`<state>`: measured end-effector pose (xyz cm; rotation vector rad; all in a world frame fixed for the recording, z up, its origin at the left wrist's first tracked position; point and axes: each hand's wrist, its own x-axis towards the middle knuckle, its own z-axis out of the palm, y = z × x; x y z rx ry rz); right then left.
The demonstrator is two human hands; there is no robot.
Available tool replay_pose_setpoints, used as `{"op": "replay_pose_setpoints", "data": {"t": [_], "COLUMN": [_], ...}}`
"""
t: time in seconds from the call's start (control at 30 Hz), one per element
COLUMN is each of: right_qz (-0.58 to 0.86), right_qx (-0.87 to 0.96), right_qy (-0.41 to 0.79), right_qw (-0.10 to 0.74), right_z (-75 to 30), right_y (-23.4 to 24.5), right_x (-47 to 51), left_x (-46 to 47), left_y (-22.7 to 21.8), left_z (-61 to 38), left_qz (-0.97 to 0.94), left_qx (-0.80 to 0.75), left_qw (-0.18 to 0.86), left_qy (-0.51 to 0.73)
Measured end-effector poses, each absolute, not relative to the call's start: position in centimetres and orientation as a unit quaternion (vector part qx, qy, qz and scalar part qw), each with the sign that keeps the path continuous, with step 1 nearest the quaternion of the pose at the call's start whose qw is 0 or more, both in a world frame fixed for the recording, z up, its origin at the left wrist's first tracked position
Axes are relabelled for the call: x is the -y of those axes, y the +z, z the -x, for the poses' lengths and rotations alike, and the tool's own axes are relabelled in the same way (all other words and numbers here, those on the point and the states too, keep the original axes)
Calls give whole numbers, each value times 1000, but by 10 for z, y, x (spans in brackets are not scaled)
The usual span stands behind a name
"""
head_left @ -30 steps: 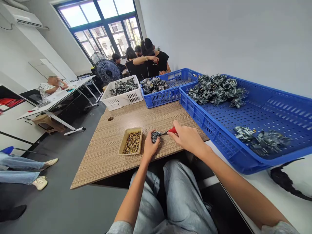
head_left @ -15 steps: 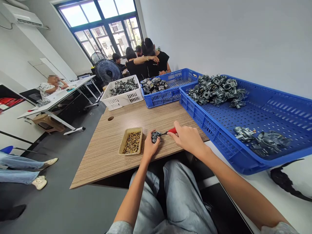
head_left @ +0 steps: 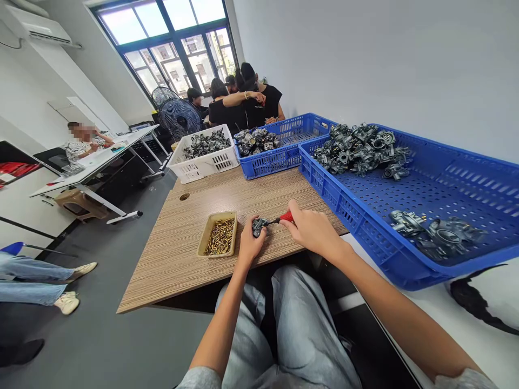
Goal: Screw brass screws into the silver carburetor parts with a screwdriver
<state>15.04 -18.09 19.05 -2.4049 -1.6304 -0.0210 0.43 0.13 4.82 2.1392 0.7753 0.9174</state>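
My left hand [head_left: 251, 243] is closed around a small grey metal carburetor [head_left: 258, 227], held just above the table near its front edge. In my right hand [head_left: 310, 227] is a screwdriver [head_left: 286, 216] with a red handle, gripped between thumb and fingers. Its dark shaft points left and meets the carburetor's right side; the exact spot of contact is too small to make out. Just left of my left hand stands a cream tray [head_left: 199, 249] holding many small brass-coloured pieces [head_left: 221, 236].
A large blue crate [head_left: 344, 208] with carburetors stands at the right. Behind the wood-grain table [head_left: 170, 259] are a smaller blue crate [head_left: 265, 170] and a white crate [head_left: 190, 172], both holding metal parts. Several people sit farther back beside a fan [head_left: 180, 118].
Both hands keep their places, with the screwdriver still against the carburetor. The seated person at the far left has shifted their head and hands slightly.
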Motion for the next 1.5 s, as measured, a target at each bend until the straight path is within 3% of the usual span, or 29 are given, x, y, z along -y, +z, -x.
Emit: {"op": "replay_pose_setpoints", "data": {"t": [0.17,0.43,0.73,1.0,1.33,1.5], "right_qz": [851,778,851,788,852,814], "right_qx": [516,600,515,586,513,557], "right_qy": [-51,42,-41,42,-33,20], "right_qw": [86,183,98,184,98,163], "right_z": [-149,-158,-148,-156,-145,-151], "right_y": [186,192,188,193,190,190], "right_x": [177,186,176,186,176,182], "left_x": [-2,-3,-3,-4,-3,-2], "left_y": [48,47,47,46,47,49], "left_z": [-5,-4,-5,-4,-5,-4], "left_qz": [-821,-825,-822,-825,-822,-823], "left_qx": [-298,-291,-290,-289,-293,-293], "left_qw": [337,333,336,333,337,335], "left_qy": [352,352,356,354,354,353]}}
